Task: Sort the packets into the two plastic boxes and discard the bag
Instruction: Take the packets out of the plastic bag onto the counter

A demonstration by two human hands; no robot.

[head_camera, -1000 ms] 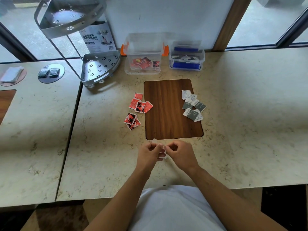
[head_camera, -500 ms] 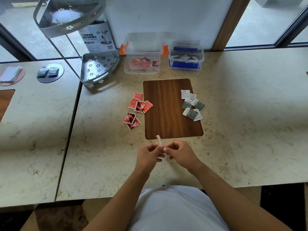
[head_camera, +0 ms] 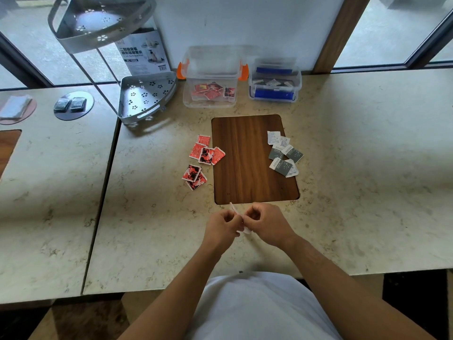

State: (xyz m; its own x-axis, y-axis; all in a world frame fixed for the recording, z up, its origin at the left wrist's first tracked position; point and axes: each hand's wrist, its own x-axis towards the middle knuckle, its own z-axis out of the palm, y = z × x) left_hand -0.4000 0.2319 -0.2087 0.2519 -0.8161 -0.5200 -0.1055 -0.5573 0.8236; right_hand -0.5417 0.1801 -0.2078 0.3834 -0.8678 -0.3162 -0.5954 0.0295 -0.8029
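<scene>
1. You've got the bag [head_camera: 241, 220], thin clear plastic, scrunched into a narrow strip, pinched between both hands just below the wood panel's near edge.
2. Red packets [head_camera: 202, 159]: loose cluster flat on the counter, left of the panel.
3. Grey and white packets [head_camera: 284, 154]: overlapping pile at the panel's right edge.
4. Orange-clipped box [head_camera: 211, 79]: clear, open, red packets inside.
5. Blue-clipped box [head_camera: 274, 82]: just beside it to the right, clear, holds grey and white packets.
</scene>
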